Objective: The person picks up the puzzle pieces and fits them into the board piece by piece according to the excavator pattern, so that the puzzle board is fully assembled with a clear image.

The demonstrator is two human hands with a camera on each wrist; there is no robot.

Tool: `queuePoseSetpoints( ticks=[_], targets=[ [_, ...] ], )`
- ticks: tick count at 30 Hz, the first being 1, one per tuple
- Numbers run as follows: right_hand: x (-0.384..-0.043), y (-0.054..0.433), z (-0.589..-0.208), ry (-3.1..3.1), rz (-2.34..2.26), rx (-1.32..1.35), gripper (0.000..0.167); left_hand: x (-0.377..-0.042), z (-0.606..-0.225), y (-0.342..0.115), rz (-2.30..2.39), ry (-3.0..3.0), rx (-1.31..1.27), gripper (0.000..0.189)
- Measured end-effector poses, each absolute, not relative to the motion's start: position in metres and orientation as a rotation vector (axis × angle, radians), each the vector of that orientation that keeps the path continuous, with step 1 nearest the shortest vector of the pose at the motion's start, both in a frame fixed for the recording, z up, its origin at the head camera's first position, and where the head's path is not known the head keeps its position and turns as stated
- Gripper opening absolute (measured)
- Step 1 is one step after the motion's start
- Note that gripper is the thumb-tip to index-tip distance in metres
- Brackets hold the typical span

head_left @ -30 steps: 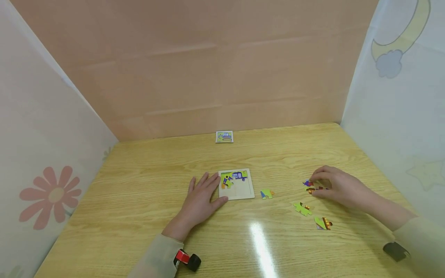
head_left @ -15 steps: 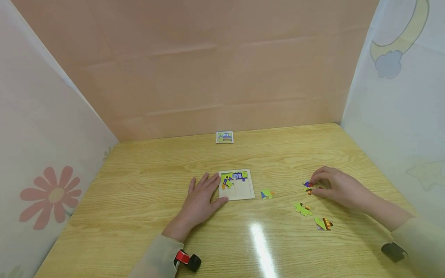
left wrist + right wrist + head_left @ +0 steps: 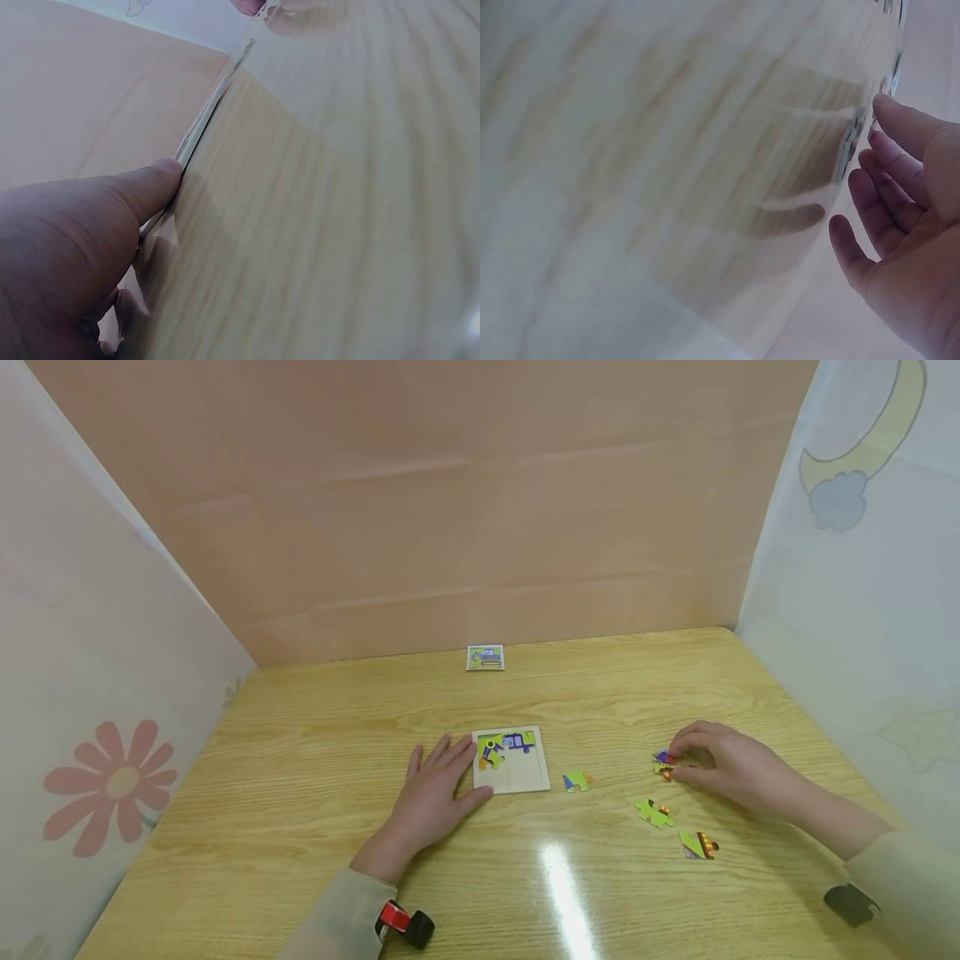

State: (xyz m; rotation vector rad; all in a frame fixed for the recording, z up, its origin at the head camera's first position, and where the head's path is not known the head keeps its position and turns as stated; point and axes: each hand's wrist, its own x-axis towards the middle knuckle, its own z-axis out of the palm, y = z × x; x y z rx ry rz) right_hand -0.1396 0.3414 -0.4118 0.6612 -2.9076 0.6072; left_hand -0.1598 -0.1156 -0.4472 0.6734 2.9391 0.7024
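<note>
In the head view, my left hand (image 3: 432,799) rests with spread, straight fingers against the left side of a square puzzle board (image 3: 525,781); its thumb touches the lower edge. Several joined pieces showing a blue vehicle (image 3: 517,742) fill the board's upper part. At the right, the thumb and index finger of my right hand (image 3: 723,760) pinch a small jigsaw puzzle piece (image 3: 664,758) with blue and red on it, low over the table. An orange and brown patch shows just below it; the fingers partly hide both.
Loose puzzle pieces lie between the board and right hand: a green and blue one (image 3: 577,780), a green one (image 3: 654,812) and a green and brown one (image 3: 697,844). A small picture card (image 3: 485,657) lies at the table's back. Cloth walls surround the table (image 3: 337,710).
The dark brown strip seen between the right thumb and fingers is now mostly out of sight, and the pieces at the fingertips sit closer together. My left hand stays put.
</note>
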Motion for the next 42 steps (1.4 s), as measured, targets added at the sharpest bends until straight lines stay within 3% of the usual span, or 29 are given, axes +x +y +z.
queuePoseSetpoints(
  ticks=[18, 42],
  targets=[
    [-0.150, 0.303, -0.387, -2.843, 0.678, 0.727, 0.020, -0.161, -0.449, -0.116, 0.695, 2.947, 0.682, 0.076],
    [-0.177, 0.193, -0.391, -2.844, 0.741, 0.947, 0.013, -0.158, -0.443, -0.116, 0.720, 2.926, 0.683, 0.076]
  ],
)
